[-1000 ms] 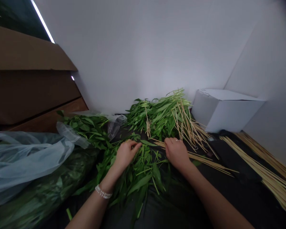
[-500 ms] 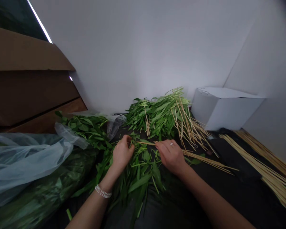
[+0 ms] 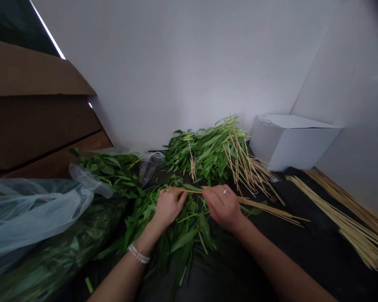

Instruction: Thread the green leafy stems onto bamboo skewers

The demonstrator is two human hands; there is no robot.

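Observation:
My right hand (image 3: 223,206), with a ring on one finger, is closed around a small bundle of bamboo skewers (image 3: 275,212). Their far ends fan out to the right behind the hand. From its fingertips, thin skewer ends reach left to my left hand (image 3: 170,204), whose thumb and fingers are pinched on them. Whether a leaf or stem is also in that pinch is hidden. Beneath both hands lies a loose heap of long-leaved green stems (image 3: 185,239) on a black surface. A single leaf (image 3: 191,187) shows just behind the gap between the hands.
At the back, bundled greens (image 3: 208,151) lie with skewers (image 3: 248,163) among them. A plastic bag (image 3: 34,214) of greens fills the left, near a cardboard box (image 3: 34,121). On the right are a white box (image 3: 296,138) and long loose sticks (image 3: 343,222).
My left hand has moved slightly right, and its fingers have closed over the skewer ends. My right hand holds the bundle in nearly the same place. The view has shifted a little.

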